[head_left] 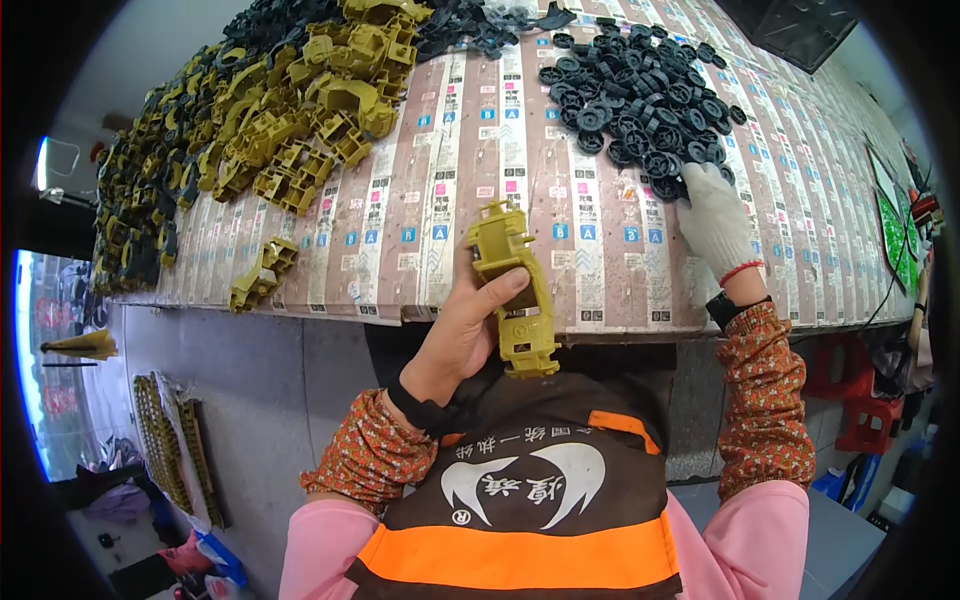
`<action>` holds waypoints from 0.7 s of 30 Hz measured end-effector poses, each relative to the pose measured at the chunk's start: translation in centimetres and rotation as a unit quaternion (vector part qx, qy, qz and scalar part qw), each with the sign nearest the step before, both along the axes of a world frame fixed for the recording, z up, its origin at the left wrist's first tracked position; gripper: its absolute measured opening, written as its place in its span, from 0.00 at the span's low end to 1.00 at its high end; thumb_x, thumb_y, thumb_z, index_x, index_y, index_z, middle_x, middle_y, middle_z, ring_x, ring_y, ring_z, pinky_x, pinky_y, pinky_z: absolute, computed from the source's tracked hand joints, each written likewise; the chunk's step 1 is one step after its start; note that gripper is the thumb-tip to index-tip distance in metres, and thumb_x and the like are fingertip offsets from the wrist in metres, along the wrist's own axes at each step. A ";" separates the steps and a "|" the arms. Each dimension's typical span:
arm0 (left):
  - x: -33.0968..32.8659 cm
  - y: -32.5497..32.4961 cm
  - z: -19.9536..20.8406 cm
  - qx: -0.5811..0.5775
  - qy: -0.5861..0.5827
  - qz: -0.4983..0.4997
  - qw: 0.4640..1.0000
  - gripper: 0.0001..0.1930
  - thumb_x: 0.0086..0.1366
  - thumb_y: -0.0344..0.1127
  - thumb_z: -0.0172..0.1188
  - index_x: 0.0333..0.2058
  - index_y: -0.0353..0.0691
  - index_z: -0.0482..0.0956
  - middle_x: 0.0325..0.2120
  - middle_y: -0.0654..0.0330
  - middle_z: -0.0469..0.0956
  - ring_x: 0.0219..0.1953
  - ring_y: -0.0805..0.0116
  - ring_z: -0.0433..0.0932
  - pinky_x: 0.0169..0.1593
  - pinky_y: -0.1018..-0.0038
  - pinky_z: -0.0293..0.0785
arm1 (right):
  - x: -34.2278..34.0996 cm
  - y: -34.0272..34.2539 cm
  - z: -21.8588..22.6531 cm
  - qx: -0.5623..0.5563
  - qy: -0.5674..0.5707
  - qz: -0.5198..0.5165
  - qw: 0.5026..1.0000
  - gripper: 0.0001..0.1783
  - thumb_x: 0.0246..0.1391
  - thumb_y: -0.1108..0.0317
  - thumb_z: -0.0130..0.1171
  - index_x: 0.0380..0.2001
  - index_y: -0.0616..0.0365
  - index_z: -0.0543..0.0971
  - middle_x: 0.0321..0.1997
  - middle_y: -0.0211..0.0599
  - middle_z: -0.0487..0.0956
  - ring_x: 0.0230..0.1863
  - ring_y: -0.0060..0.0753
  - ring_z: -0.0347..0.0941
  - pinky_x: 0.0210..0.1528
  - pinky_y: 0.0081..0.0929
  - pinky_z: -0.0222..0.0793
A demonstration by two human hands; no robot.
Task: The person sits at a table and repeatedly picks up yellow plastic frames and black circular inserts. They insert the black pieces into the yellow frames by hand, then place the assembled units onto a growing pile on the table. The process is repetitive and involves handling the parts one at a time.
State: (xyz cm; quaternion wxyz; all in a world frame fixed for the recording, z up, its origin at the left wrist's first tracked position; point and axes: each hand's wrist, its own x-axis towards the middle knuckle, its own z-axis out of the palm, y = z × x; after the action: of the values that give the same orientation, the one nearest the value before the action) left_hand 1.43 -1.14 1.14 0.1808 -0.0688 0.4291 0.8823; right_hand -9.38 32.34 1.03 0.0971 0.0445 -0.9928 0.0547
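My left hand (pixel 468 318), bare, is wrapped round an olive-yellow plastic toy vehicle chassis (pixel 528 335). The part is held upright over the table's near edge, with my thumb pressed across its middle. At the right, my right hand (pixel 718 222) wears a white knitted glove and reaches to the near edge of a pile of black toy wheels (pixel 650 100). Its fingers are bent together on a black wheel (pixel 692 183) there; the fingertips are partly hidden among the wheels.
A heap of olive-yellow vehicle parts (pixel 340 100) covers the table's left, mixed with dark parts (pixel 140 180) further left. One loose yellow part (pixel 263 273) lies near the front edge. The table (pixel 400 250) has a printed, striped covering. Red stools (pixel 865 420) stand below at the right.
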 end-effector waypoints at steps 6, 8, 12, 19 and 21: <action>0.7 -0.1 -0.5 -0.007 -0.054 -0.039 0.998 0.30 0.73 0.42 0.67 0.66 0.50 0.60 0.50 0.62 0.75 0.48 0.70 0.81 0.45 0.69 0.86 | 3.8 -1.1 1.3 -0.178 0.014 0.023 0.984 0.19 0.63 0.63 0.61 0.53 0.63 0.79 0.44 0.45 0.79 0.41 0.45 0.79 0.47 0.39 0.75; 1.0 -0.1 -0.8 -0.017 -0.049 -0.052 0.997 0.31 0.74 0.44 0.67 0.67 0.50 0.59 0.50 0.62 0.75 0.49 0.70 0.81 0.46 0.69 0.86 | 6.5 -4.6 3.7 -0.452 -0.141 0.022 0.880 0.19 0.65 0.65 0.61 0.55 0.63 0.79 0.44 0.38 0.79 0.41 0.34 0.77 0.47 0.32 0.75; 1.8 0.7 -0.5 -0.053 -0.032 -0.066 0.996 0.37 0.73 0.45 0.67 0.72 0.53 0.55 0.53 0.62 0.74 0.51 0.70 0.79 0.50 0.69 0.84 | 10.2 -10.6 4.8 -0.627 -0.277 0.028 0.728 0.21 0.69 0.66 0.58 0.61 0.64 0.76 0.46 0.30 0.79 0.44 0.21 0.75 0.50 0.23 0.75; 2.9 1.3 0.4 -0.096 0.049 -0.047 0.993 0.38 0.74 0.39 0.65 0.74 0.54 0.52 0.58 0.62 0.72 0.58 0.71 0.75 0.58 0.68 0.79 | 12.0 -12.2 3.0 -0.691 -0.254 0.053 0.675 0.23 0.71 0.69 0.56 0.66 0.65 0.73 0.55 0.40 0.81 0.52 0.24 0.79 0.54 0.26 0.79; 3.0 1.4 0.1 -0.100 0.064 -0.055 0.991 0.41 0.75 0.36 0.65 0.75 0.56 0.47 0.62 0.60 0.69 0.61 0.69 0.73 0.61 0.67 0.77 | 12.2 -12.3 2.9 -0.719 -0.262 0.047 0.642 0.24 0.71 0.70 0.56 0.66 0.65 0.73 0.56 0.41 0.81 0.52 0.25 0.79 0.53 0.26 0.80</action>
State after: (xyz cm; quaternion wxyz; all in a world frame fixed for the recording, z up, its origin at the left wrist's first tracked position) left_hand 4.48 0.30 1.24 0.1934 -0.0064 0.5292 0.8262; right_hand 2.85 20.01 3.89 -0.1685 -0.0084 -0.6217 0.7649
